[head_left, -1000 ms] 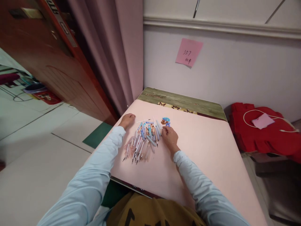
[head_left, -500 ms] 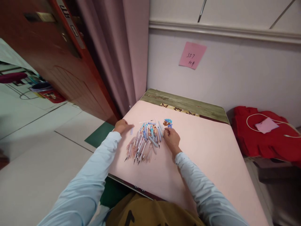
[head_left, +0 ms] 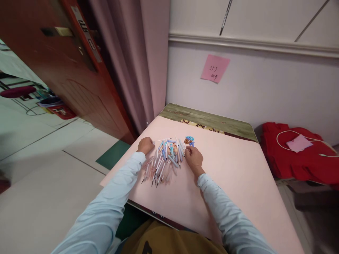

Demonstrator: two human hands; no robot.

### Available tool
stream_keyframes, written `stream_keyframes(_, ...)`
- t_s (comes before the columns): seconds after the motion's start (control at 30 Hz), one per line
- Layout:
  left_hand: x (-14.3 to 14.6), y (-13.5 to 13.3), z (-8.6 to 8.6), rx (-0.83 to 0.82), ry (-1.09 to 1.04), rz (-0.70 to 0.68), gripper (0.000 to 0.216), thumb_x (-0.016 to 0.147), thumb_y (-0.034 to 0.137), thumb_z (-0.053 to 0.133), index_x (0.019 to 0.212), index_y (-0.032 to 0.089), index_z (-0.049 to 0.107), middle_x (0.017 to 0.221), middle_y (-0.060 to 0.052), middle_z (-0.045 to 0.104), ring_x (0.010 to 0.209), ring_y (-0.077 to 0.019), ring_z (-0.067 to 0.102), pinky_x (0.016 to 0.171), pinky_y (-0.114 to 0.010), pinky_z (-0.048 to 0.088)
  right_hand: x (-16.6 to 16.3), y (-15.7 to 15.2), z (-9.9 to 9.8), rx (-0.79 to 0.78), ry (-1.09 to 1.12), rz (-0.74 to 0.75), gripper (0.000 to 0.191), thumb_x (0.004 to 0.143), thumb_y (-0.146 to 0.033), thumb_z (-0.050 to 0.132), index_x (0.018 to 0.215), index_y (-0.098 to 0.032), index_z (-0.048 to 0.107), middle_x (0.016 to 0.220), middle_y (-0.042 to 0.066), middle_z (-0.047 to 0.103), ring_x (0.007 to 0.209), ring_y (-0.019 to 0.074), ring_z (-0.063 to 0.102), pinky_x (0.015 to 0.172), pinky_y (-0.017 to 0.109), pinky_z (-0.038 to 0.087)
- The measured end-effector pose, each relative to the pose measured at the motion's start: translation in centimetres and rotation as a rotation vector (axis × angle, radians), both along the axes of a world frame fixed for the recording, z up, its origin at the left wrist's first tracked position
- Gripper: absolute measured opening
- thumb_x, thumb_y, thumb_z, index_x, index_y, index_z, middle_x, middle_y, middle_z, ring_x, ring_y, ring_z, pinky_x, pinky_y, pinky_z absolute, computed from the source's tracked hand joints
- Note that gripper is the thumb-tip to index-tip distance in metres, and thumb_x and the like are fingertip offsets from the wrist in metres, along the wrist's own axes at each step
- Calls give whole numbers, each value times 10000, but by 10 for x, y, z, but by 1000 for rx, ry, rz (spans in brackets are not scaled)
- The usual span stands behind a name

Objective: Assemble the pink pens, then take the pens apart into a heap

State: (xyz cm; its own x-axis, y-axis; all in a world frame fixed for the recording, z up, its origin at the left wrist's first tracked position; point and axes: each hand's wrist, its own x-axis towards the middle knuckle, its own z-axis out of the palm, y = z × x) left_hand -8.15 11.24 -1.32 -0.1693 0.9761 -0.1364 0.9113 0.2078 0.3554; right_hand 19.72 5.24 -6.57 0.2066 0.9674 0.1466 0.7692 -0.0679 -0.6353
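Note:
A heap of pen parts [head_left: 173, 161] lies on the pink-covered table: white refills with dark tips, clear tubes, and blue, grey and orange barrels. At its left edge, my left hand [head_left: 145, 145] is closed, with a small pale piece at the fingertips that is too small to name. My right hand [head_left: 194, 158] rests against the heap's right side, thumb and fingers pinched together beside the grey barrels; what they hold, if anything, is hidden. Just beyond it sits a small cluster of blue and brown pieces [head_left: 189, 140], probably caps or end plugs.
The pink table cover [head_left: 233, 183] spreads right and toward me. A pink note [head_left: 215, 68] is stuck on the wall behind. Left stand a curtain [head_left: 132, 53] and a wooden door [head_left: 87, 88]. A red cloth [head_left: 280, 158] with a white cable lies at the right.
My left hand has moved right toward the heap and its fingers have drawn closed. The pale piece beneath it has shifted too. My right hand stays nearly in place; the view has tilted slightly.

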Motion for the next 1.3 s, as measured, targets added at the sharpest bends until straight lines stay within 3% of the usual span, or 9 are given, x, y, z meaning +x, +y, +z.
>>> stream_keyframes(0.17,3,5,-6,34,-116,-112,159,749,291,686,853,191,754,899,-46,757,849,-181,671,753,-245,459,0,0,0,-9,0,-1,305,912,-335,479,1091,-252,711,1078,30,697,923,173,621,765,261,405)
stream_keyframes(0.4,-3,12,-11,85,-145,-66,157,755,246,632,808,177,763,865,-67,759,838,-205,673,741,-264,459,0,-1,1,13,15,-9,282,898,-326,503,1063,-257,721,1064,20,704,914,168,627,763,255,405)
stream_keyframes(0.63,0,27,-22,119,-129,-78,321,743,201,629,1037,190,757,940,-64,750,902,-210,668,829,-279,480,0,-1,1,16,0,-7,282,898,-323,501,1051,-266,730,1052,17,704,891,170,621,751,263,406)
stream_keyframes(0.77,6,35,-25,93,-124,-147,232,731,191,634,909,213,782,911,-53,753,897,-207,673,842,-275,486,0,0,0,22,-15,4,286,903,-322,505,1070,-282,734,1043,15,699,918,173,618,763,265,410)
stream_keyframes(0.93,8,38,-25,56,-108,-178,219,721,148,616,839,222,785,894,-42,761,898,-201,678,842,-264,490,0,1,0,28,-15,18,278,911,-313,504,1052,-298,743,1044,7,692,922,163,617,767,258,410)
stream_keyframes(1.1,7,37,-25,57,-93,-168,280,747,162,603,955,210,784,974,-52,764,941,-205,681,878,-260,486,1,0,0,38,-10,12,292,925,-320,487,1090,-281,725,1054,12,691,931,164,615,789,260,409)
stream_keyframes(1.3,11,32,-14,39,-88,-164,238,746,212,627,927,178,778,981,-76,762,946,-221,682,850,-264,485,0,-1,3,10,-39,36,307,943,-340,461,1114,-280,708,1082,16,675,957,161,608,797,259,409)
